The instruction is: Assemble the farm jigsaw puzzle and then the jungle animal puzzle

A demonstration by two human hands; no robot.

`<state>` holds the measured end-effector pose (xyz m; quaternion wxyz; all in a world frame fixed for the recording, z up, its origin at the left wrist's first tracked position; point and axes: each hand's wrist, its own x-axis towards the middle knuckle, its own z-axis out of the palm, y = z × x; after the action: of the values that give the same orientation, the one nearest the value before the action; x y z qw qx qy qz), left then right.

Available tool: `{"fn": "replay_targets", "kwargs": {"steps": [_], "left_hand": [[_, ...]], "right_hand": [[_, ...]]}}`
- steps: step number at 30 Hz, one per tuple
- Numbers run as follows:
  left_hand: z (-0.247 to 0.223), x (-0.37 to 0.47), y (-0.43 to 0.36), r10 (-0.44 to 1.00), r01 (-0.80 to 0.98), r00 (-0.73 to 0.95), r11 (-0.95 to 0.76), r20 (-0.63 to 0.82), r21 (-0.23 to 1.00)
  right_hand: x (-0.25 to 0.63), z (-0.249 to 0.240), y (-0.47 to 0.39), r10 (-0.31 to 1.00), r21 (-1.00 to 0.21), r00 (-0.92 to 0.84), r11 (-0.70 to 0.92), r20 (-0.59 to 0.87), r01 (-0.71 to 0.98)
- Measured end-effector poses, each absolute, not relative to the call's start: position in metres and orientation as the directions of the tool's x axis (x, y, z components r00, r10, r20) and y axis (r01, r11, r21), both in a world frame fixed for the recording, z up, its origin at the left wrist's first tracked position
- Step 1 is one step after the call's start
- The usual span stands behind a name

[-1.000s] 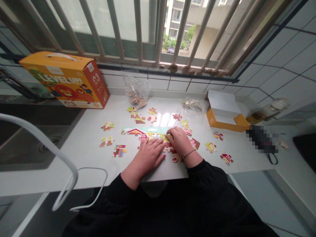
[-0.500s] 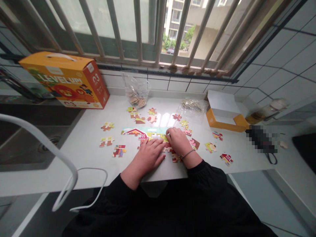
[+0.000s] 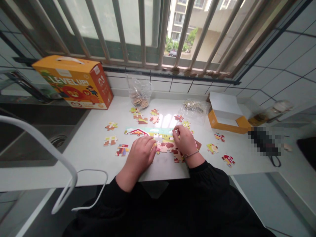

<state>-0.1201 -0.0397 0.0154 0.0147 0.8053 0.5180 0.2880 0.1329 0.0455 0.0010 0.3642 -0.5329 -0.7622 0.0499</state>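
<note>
A partly joined jigsaw puzzle (image 3: 166, 146) lies flat on the white counter, showing a red barn roof, sky and a brown-spotted animal. There is a gap near its middle. My left hand (image 3: 139, 153) rests over its left part with fingers stretched out, covering some pieces. At its right side, my right hand (image 3: 184, 141) has thumb and fingertips drawn together by the upper edge; whatever they pinch is hidden. Loose pieces lie around: a blue-and-red puzzle piece (image 3: 122, 150) on the left and a barn puzzle piece (image 3: 228, 160) on the right.
An orange box (image 3: 74, 82) stands at the back left beside a dark sink (image 3: 37, 141). Two clear bags of pieces, one bag (image 3: 140, 97) left of the other bag (image 3: 194, 108), lie near the wall. An open box (image 3: 227, 123) sits back right. A white cable (image 3: 66, 158) arches at left.
My left hand has slid left and lifted off the middle, uncovering the spotted pieces. My right hand has shifted slightly right, its fingertips near the upper edge. The view has tilted a little.
</note>
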Motion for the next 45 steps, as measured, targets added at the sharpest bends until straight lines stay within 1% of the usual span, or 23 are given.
{"fn": "replay_targets", "kwargs": {"steps": [2,5,6,8,10,15,18,21,23,26,28,30,31,33,35,36,37,39,42,44,45], "left_hand": [[0.018,-0.142,-0.051,0.881,0.882,0.211,-0.359,0.424,0.305],[0.014,-0.183,-0.069,0.932,0.955,0.085,-0.177,0.353,0.238],[0.011,-0.197,-0.074,0.947,0.968,0.059,-0.132,0.317,0.212],[0.005,-0.221,-0.081,0.969,0.977,0.052,-0.099,0.24,0.188],[0.001,-0.238,-0.084,0.982,0.972,0.057,-0.096,0.181,0.216],[0.009,-0.255,-0.076,0.99,0.946,0.08,-0.111,0.113,0.305],[0.018,-0.257,-0.07,0.994,0.922,0.083,-0.106,0.076,0.372],[0.027,-0.257,-0.07,0.995,0.885,0.073,-0.097,0.07,0.455],[0.032,-0.256,-0.073,0.995,0.859,0.045,-0.085,0.092,0.505],[0.034,-0.252,-0.079,0.992,0.828,-0.071,-0.002,0.108,0.561],[0.032,-0.245,-0.082,0.979,0.762,-0.192,0.105,0.068,0.639],[0.029,-0.233,-0.083,0.961,0.619,-0.277,0.185,-0.008,0.763],[0.027,-0.225,-0.083,0.957,0.525,-0.286,0.201,-0.051,0.827],[0.025,-0.208,-0.082,0.963,0.331,-0.235,0.206,-0.131,0.921],[0.024,-0.191,-0.079,0.97,0.21,-0.165,0.21,-0.177,0.955],[0.024,-0.185,-0.077,0.971,0.206,-0.158,0.21,-0.179,0.956],[0.025,-0.181,-0.075,0.971,0.243,-0.173,0.207,-0.167,0.948],[0.027,-0.18,-0.073,0.965,0.405,-0.245,0.193,-0.097,0.894],[0.029,-0.194,-0.069,0.942,0.672,-0.334,0.21,0.037,0.71],[0.028,-0.208,-0.067,0.936,0.762,-0.345,0.235,0.071,0.603],[0.027,-0.215,-0.067,0.937,0.786,-0.341,0.24,0.075,0.57]], "right_hand": [[0.135,0.002,0.045,0.851,-0.493,-0.115,0.402,0.513,0.771],[0.137,0.003,0.043,0.843,-0.528,-0.052,0.382,0.535,0.759],[0.137,0.004,0.043,0.84,-0.539,-0.033,0.378,0.542,0.753],[0.137,0.005,0.041,0.836,-0.557,-0.002,0.367,0.549,0.745],[0.137,0.007,0.04,0.834,-0.57,0.029,0.351,0.551,0.742],[0.14,0.012,0.037,0.848,-0.597,0.066,0.312,0.525,0.739],[0.147,0.019,0.027,0.845,-0.572,0.052,0.314,0.532,0.758],[0.155,0.025,0.006,0.827,-0.551,0.074,0.302,0.557,0.778],[0.161,0.026,-0.014,0.829,-0.553,0.087,0.286,0.552,0.783],[0.168,0.019,-0.046,0.847,-0.548,0.053,0.292,0.528,0.784],[0.17,0.012,-0.066,0.86,-0.546,0.017,0.308,0.51,0.779],[0.169,0.006,-0.082,0.869,-0.545,-0.028,0.335,0.494,0.768],[0.168,0.004,-0.089,0.87,-0.544,-0.06,0.357,0.489,0.759],[0.161,0.003,-0.1,0.858,-0.53,-0.143,0.428,0.494,0.732],[0.153,0.005,-0.106,0.829,-0.508,-0.228,0.505,0.511,0.698],[0.15,0.006,-0.108,0.813,-0.493,-0.261,0.536,0.521,0.685],[0.146,0.008,-0.109,0.798,-0.478,-0.286,0.56,0.53,0.677],[0.143,0.009,-0.109,0.782,-0.448,-0.318,0.583,0.536,0.677],[0.149,0.008,-0.107,0.795,-0.422,-0.318,0.559,0.516,0.714],[0.159,0.005,-0.104,0.823,-0.413,-0.275,0.503,0.496,0.759],[0.166,0.003,-0.102,0.838,-0.407,-0.245,0.467,0.488,0.785]]}}
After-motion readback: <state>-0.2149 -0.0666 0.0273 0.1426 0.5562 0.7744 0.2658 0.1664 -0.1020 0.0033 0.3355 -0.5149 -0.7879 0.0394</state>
